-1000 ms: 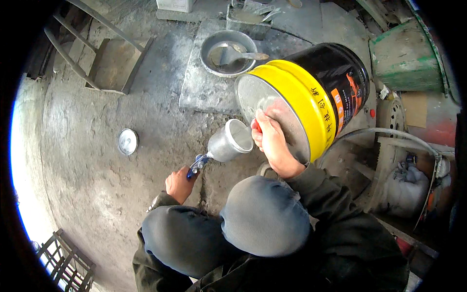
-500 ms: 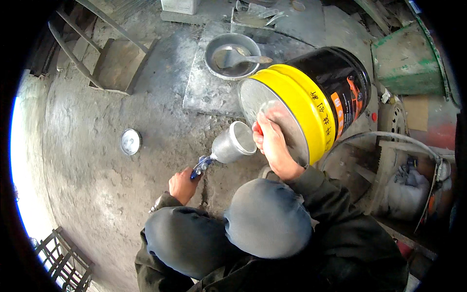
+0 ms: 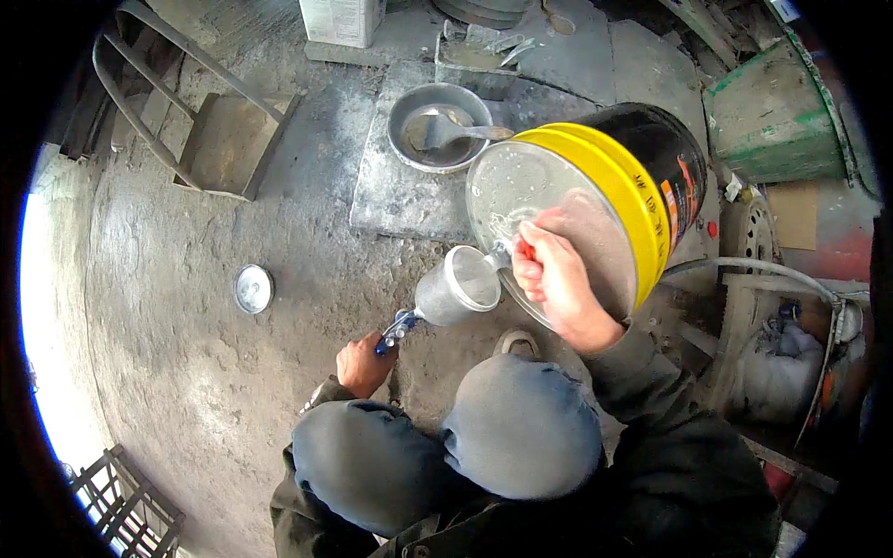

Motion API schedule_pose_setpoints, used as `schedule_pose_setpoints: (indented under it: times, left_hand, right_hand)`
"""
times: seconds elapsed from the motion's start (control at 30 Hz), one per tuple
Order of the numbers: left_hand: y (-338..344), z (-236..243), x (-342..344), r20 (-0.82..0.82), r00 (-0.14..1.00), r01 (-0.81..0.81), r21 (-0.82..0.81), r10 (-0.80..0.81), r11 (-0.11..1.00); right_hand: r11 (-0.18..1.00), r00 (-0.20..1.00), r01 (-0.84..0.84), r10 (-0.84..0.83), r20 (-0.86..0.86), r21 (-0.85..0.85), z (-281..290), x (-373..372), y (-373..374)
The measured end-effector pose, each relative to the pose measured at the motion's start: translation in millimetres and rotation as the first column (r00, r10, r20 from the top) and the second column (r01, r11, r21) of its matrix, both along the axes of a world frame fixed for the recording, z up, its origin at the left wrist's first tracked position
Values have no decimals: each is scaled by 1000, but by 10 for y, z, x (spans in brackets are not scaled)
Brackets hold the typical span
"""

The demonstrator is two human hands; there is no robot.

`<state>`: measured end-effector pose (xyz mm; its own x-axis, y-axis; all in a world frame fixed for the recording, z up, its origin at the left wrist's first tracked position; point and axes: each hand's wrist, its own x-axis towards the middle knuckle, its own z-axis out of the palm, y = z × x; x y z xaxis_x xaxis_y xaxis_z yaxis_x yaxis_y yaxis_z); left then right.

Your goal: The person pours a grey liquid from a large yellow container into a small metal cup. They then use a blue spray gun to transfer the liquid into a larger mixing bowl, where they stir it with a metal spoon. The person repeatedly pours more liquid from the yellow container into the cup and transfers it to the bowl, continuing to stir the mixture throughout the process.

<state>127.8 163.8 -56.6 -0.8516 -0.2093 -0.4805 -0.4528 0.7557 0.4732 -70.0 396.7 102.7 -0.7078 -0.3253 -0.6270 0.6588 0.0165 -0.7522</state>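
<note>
My left hand (image 3: 363,365) grips a blue spray gun (image 3: 396,332) low above the floor, with its silver cup (image 3: 450,290) open and angled toward the bucket. My right hand (image 3: 560,284) is closed at the spout area on the metal lid (image 3: 603,237) of a large black and yellow bucket (image 3: 664,172), which is tipped toward me. A short spout (image 3: 500,257) on that lid points at the mouth of the cup. Whether liquid flows there I cannot tell. A small round cap (image 3: 253,287) lies on the floor to the left.
A grey basin (image 3: 403,130) with a trowel (image 3: 442,133) stands on a slab (image 3: 377,209) ahead. A metal-handled trolley (image 3: 216,149) is at upper left, a green bin (image 3: 774,130) at upper right, a cluttered crate (image 3: 767,372) at right, a white container (image 3: 335,20) at the back.
The bucket has tilted further toward me and shifted right, bringing its spout into sight at the cup. Both hands appear slightly farther right, with the cup a little lower in view.
</note>
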Motion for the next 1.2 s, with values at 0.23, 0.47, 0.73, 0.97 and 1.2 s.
schedule_pose_setpoints:
  times: [0.23,0.47,0.73,0.97,1.2]
  left_hand:
    - [162,-55,-227,-91,996,25,99,-16,995]
    - [94,-147,-280,-143,989,-3,191,30,981]
    - [-40,-138,117,-194,951,-195,233,242,953]
    - [-343,-286,539,-428,786,-491,5,446,871]
    - [-879,-376,1038,-167,685,-675,219,709,704]
  right_hand:
    - [986,999,14,-7,47,-164,591,-405,413]
    - [988,991,-59,41,-124,-141,1125,-987,1038]
    - [808,819,241,128,-560,538,1329,-2009,2206]
    - [756,815,250,173,-553,605,1124,-3353,3781]
    - [612,781,312,270,-563,726,1322,-2633,2274]
